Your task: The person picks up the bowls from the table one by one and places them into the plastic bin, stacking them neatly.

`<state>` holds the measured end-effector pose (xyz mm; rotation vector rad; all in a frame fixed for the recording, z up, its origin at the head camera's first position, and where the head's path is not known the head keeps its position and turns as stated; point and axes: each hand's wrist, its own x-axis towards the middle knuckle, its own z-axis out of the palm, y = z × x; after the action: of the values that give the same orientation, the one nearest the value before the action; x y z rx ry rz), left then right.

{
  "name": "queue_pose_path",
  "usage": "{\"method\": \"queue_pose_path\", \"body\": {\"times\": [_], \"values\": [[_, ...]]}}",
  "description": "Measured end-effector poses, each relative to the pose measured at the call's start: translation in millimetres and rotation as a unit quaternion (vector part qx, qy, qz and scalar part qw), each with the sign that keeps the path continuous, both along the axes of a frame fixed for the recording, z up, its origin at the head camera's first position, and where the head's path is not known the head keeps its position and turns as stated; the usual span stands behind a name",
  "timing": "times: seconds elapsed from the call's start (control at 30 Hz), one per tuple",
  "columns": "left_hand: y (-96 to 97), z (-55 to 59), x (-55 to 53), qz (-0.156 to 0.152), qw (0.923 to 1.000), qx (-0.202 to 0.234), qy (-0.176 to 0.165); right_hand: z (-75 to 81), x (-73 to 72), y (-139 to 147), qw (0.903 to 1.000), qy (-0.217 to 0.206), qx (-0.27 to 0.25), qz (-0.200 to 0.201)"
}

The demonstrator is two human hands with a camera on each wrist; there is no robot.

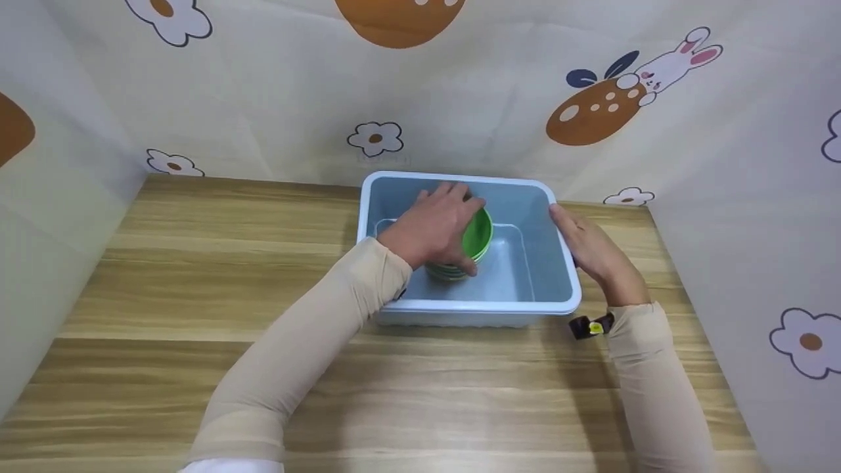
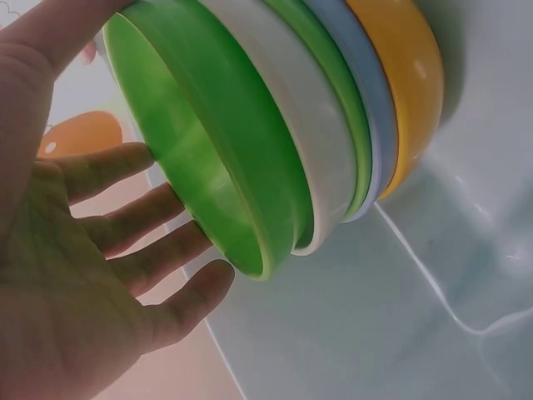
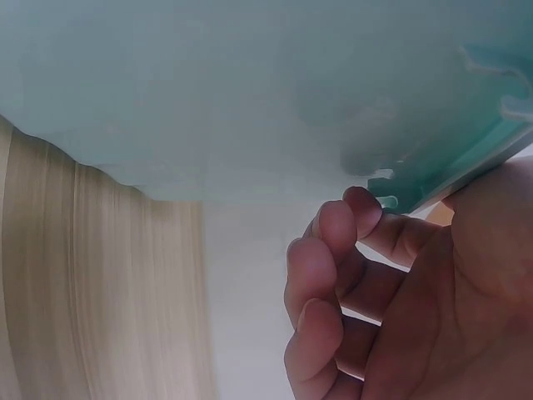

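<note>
A stack of nested plastic bowls (image 2: 258, 125) sits inside a light blue plastic basin (image 1: 470, 307). The top bowl is bright green; below it show white, green, blue and yellow ones. My left hand (image 1: 437, 223) reaches over the stack with fingers spread, thumb on the near side and fingers toward the far side. In the left wrist view its fingertips (image 2: 196, 237) come right at the green rim, the fingers fairly straight. At the basin's right side, my right hand (image 1: 591, 246) holds the rim, thumb on top and fingers (image 3: 312, 267) curled beneath it outside the wall.
The basin stands on a wood-grain table (image 1: 217, 289), near its back edge. Behind and at both sides hangs a pale cloth (image 1: 276, 85) printed with flowers, orange shapes and a rabbit. A dark wrist camera (image 1: 587, 327) sits on the right wrist.
</note>
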<state>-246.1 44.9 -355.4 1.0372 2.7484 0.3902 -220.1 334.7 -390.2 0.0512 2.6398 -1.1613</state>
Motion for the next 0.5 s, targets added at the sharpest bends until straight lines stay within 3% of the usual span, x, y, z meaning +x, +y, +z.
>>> {"method": "queue_pose_path", "body": {"times": [0.27, 0.5], "values": [[0.3, -2.1, -1.3, -0.019, 0.9998, 0.0, 0.007, -1.1, -0.1, 0.2, 0.9996, 0.022, -0.011, 0.01], [0.5, -3.1, -1.2, -0.016, 0.9998, -0.003, -0.01, -2.0, -0.2, 0.9, 0.9996, 0.023, -0.004, 0.015]]}}
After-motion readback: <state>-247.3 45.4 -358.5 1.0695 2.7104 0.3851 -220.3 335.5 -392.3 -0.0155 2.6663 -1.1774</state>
